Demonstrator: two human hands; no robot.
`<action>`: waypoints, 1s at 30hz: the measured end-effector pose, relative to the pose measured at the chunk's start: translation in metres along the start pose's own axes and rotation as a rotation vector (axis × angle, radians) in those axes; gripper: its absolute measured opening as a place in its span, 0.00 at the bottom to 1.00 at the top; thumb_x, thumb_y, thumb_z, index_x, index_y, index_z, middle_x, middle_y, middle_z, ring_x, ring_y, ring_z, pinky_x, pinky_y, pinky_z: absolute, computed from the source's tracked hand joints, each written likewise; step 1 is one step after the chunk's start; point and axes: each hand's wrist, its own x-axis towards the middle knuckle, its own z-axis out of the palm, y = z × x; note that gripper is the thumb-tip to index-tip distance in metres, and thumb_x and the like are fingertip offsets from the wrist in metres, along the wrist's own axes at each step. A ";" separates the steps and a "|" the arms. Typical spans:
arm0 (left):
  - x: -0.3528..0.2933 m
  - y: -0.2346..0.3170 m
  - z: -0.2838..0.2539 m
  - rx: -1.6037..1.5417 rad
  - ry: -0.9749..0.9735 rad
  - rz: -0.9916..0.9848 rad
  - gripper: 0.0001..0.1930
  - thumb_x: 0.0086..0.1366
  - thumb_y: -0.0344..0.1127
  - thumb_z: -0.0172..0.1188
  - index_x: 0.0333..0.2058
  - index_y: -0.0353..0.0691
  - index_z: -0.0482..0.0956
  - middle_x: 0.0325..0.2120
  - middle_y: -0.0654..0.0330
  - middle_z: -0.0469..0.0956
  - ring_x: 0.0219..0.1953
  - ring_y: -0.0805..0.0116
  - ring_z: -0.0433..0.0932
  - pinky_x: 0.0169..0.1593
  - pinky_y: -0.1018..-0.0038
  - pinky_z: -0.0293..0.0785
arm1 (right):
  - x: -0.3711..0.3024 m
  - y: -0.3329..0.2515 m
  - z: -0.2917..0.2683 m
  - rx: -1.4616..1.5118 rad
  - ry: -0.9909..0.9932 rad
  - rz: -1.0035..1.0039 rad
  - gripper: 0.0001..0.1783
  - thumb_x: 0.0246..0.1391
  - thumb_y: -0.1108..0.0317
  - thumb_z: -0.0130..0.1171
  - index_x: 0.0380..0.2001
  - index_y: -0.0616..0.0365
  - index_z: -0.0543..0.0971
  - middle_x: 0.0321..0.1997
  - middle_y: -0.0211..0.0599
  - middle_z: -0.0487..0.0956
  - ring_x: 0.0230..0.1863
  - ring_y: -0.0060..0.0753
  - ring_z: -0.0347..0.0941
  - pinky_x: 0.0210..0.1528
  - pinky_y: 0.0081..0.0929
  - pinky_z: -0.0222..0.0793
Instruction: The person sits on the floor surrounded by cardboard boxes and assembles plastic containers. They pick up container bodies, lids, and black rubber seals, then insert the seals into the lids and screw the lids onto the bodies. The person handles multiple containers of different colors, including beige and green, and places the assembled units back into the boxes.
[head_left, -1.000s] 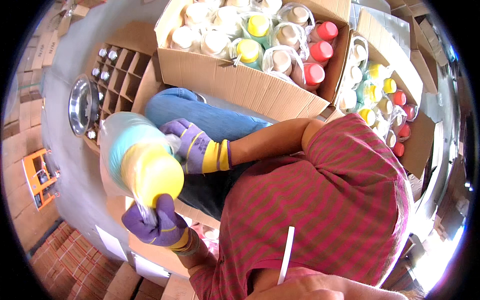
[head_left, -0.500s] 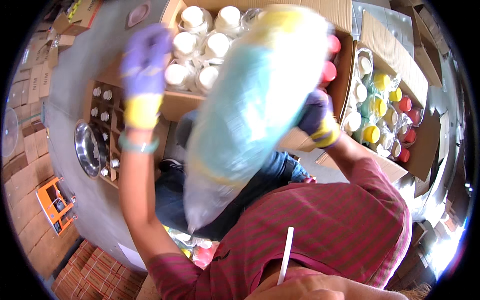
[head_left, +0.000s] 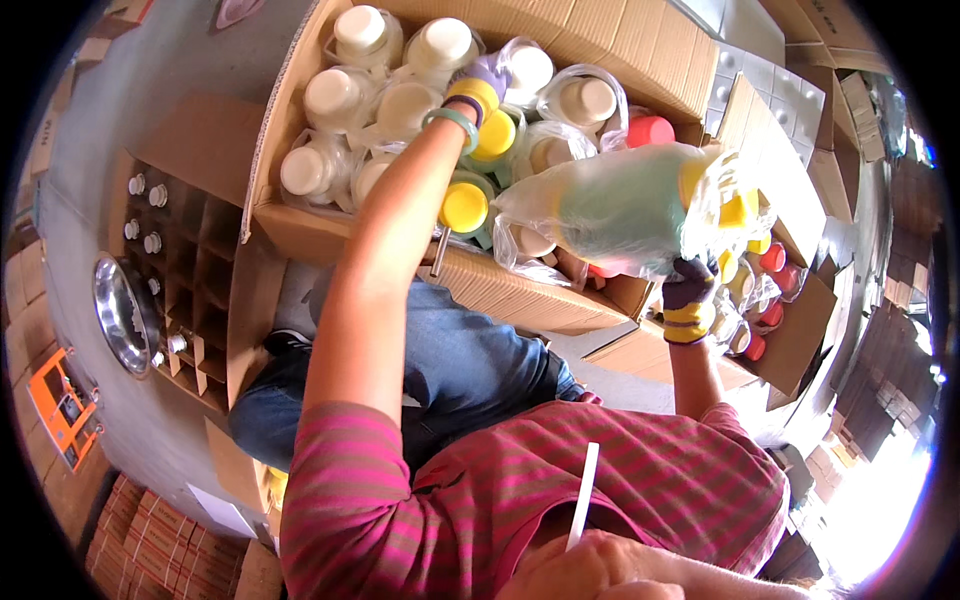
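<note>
A large green bottle [head_left: 625, 212] in a clear plastic bag lies crosswise above the right end of an open cardboard box [head_left: 455, 278]. Its yellow end points right. My right hand [head_left: 690, 300], in a purple and yellow glove, grips the bagged bottle from its near side. My left hand [head_left: 477, 88], gloved alike, reaches in among the bagged bottles in the box, touching the tops near a white cap [head_left: 530, 72]. Its fingertips are partly hidden. Around it stand several white-capped bottles [head_left: 330, 92], a yellow cap [head_left: 464, 207] and a red cap [head_left: 650, 131].
To the right stands another open box [head_left: 805, 345] with yellow-, red- and white-capped bottles. A divided carton [head_left: 215, 290] holding small white-capped bottles and a metal bowl [head_left: 124, 315] sit at left. An orange metal frame [head_left: 63, 410] and stacked cartons [head_left: 160, 540] lie farther off.
The bagged bottle has swung from a steep tilt to nearly level and moved right with my right hand. My left hand has come from the box's left side in among the bottles.
</note>
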 end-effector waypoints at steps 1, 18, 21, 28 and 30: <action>-0.004 0.011 -0.019 0.076 0.046 0.045 0.20 0.63 0.53 0.58 0.42 0.41 0.81 0.40 0.44 0.82 0.46 0.45 0.80 0.50 0.57 0.74 | 0.014 0.009 -0.008 -0.057 0.002 -0.039 0.25 0.31 0.82 0.56 0.40 0.60 0.78 0.38 0.30 0.77 0.40 0.34 0.75 0.48 0.33 0.72; -0.274 0.098 -0.364 -0.332 0.643 1.166 0.14 0.73 0.26 0.38 0.55 0.32 0.63 0.39 0.57 0.71 0.35 0.75 0.69 0.44 0.84 0.69 | 0.110 0.032 0.281 0.088 -0.040 -0.257 0.17 0.37 0.80 0.70 0.35 0.59 0.83 0.34 0.30 0.82 0.32 0.28 0.75 0.41 0.25 0.70; -0.355 0.141 -0.338 -0.390 0.746 0.967 0.14 0.75 0.37 0.38 0.36 0.36 0.69 0.28 0.59 0.70 0.30 0.71 0.69 0.39 0.80 0.71 | 0.126 0.092 0.309 0.205 -0.107 -0.135 0.18 0.39 0.78 0.72 0.38 0.59 0.84 0.36 0.31 0.83 0.34 0.27 0.75 0.43 0.24 0.70; -0.510 0.081 -0.368 0.796 1.078 0.474 0.08 0.66 0.32 0.54 0.35 0.38 0.81 0.34 0.58 0.80 0.37 0.62 0.80 0.44 0.72 0.76 | 0.098 0.088 0.310 -0.836 -0.307 -0.056 0.40 0.51 0.38 0.62 0.55 0.63 0.77 0.56 0.54 0.77 0.59 0.49 0.73 0.61 0.35 0.66; -0.546 0.079 -0.353 0.599 1.170 0.450 0.05 0.63 0.29 0.58 0.35 0.38 0.81 0.37 0.56 0.80 0.39 0.60 0.80 0.44 0.72 0.76 | 0.006 0.059 0.313 -0.460 -0.465 -0.265 0.37 0.54 0.46 0.64 0.56 0.66 0.74 0.56 0.54 0.77 0.60 0.48 0.72 0.63 0.34 0.65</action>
